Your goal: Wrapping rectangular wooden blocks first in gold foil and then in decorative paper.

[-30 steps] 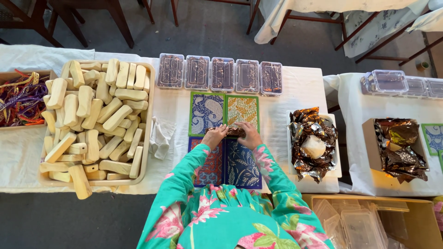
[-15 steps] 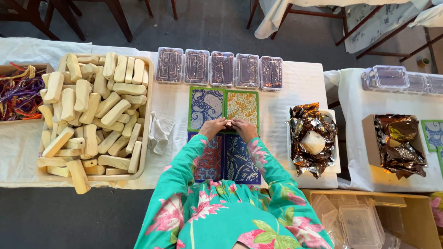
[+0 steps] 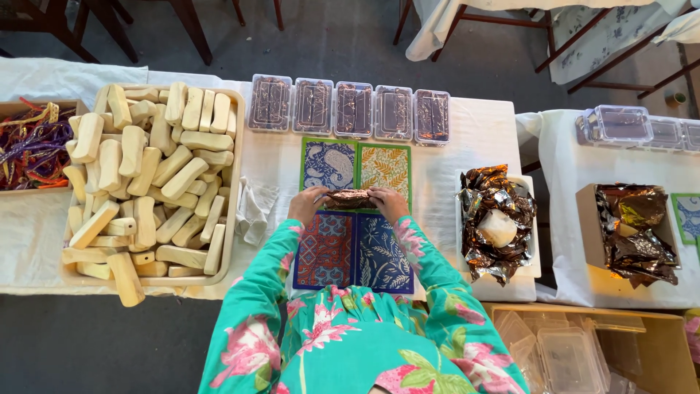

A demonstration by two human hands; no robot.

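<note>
Foil-wrapped bar [image 3: 348, 198], ends hidden by hands

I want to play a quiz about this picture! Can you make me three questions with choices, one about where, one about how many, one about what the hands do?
1. Where is the tray of wooden blocks?
A. left of the person
B. right
C. on the floor

2. How many lidded boxes stand in the row behind the mats?
A. three
B. five
C. eight

3. The foil-wrapped bar is
A. lying alone
B. held by both hands
C. in a box

Answers: 1 A, the tray fills the table's left side. 2 B, five side by side. 3 B, left hand and right hand grip its ends.
</note>
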